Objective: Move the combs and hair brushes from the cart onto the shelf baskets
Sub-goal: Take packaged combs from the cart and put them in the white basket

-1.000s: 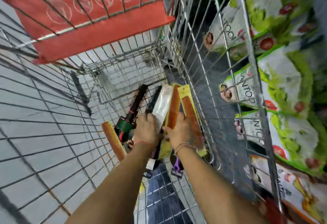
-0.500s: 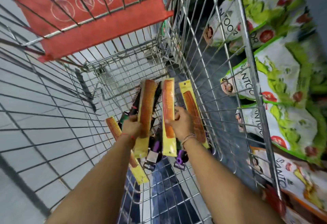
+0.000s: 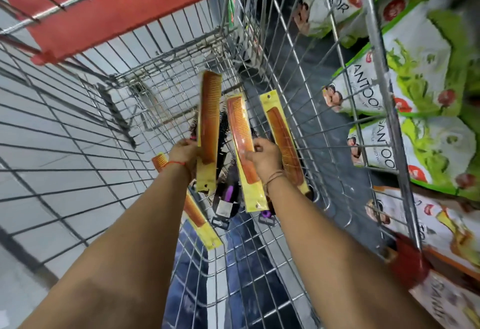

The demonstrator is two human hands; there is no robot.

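Silver wire shopping cart [image 3: 306,51], pale tiled floor [image 3: 59,110] beneath; left hand [image 3: 185,152] and right hand [image 3: 265,158] each clamp one yellow-carded orange comb [image 3: 207,121] [image 3: 240,141].

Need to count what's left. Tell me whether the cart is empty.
Not empty. The cart holds two more packaged combs and dark hair brushes.

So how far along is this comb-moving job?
Early, it seems: no shelf basket shows. In hand: the left hand and right hand each grip a packaged comb. Left in the cart: two more combs and dark brushes.
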